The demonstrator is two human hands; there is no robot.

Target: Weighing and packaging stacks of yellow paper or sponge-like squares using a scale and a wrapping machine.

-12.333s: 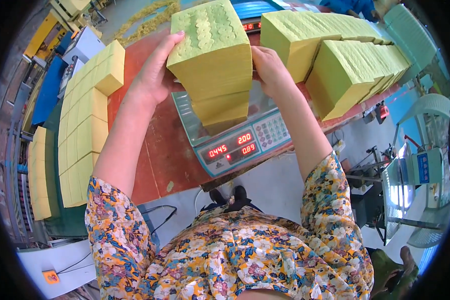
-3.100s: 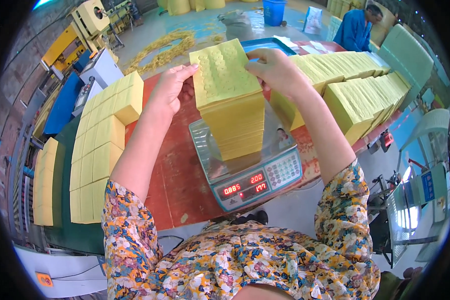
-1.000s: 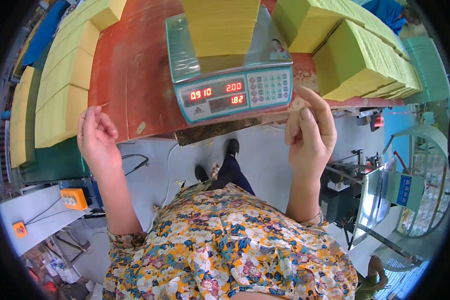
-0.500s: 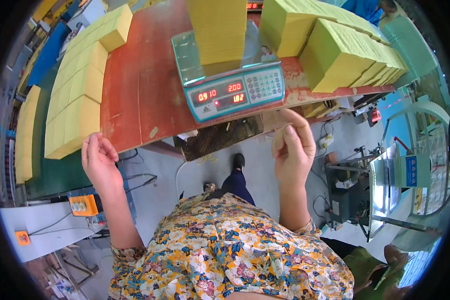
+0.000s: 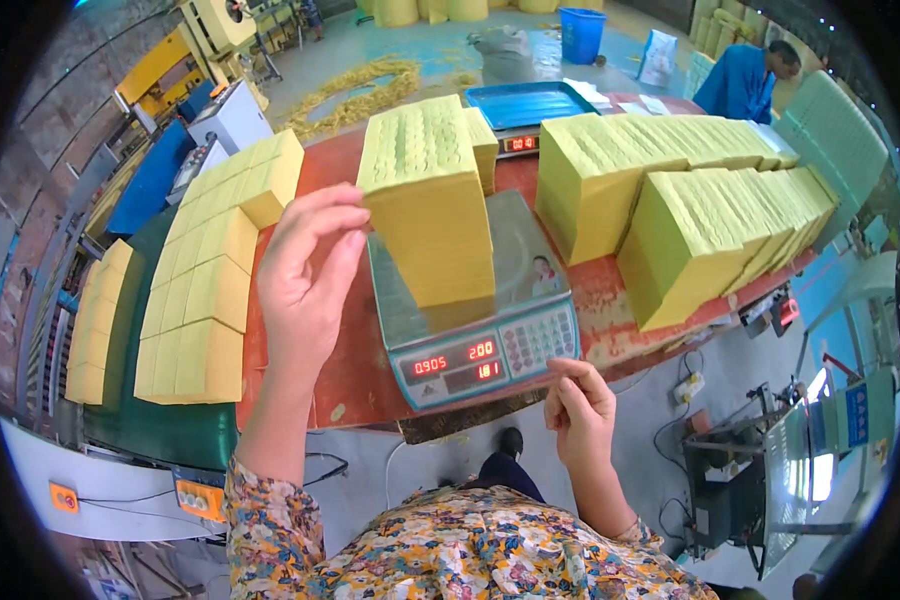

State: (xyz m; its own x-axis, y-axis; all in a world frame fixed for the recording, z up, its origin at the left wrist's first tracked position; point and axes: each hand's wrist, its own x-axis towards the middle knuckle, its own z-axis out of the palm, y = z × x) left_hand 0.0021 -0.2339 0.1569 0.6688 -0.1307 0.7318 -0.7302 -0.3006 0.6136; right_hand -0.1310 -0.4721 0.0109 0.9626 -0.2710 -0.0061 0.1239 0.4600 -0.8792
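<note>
The tall, squared stack of yellow paper sheets (image 5: 432, 235) stands on the glossy pan of the pale teal electronic scale (image 5: 522, 238), which is set on the worn red table (image 5: 355, 378). Its top sheet has rows of scalloped, embossed marks.

What has just changed is the left hand (image 5: 305, 275). Half a second ago both hands were low, in front of the table; now the left hand is raised to the upper left edge of the stack. Its fingers are bent and the thumb is spread apart, so it is not closed on anything; whether the fingertips touch the paper, I cannot tell. The right hand (image 5: 582, 420) is still low, just before the front edge of the scale, with fingers half curled; if it pinches something small, this is not visible.

The red lit display (image 5: 455, 366) shows a slightly lower left reading than before. In my judgement, the pan carries nearly the same load, and the stack stands without the hands' support.

To the right are two long rows of yellow sheets (image 5: 610, 185); to the left, yellow paper blocks (image 5: 205, 295).
</note>
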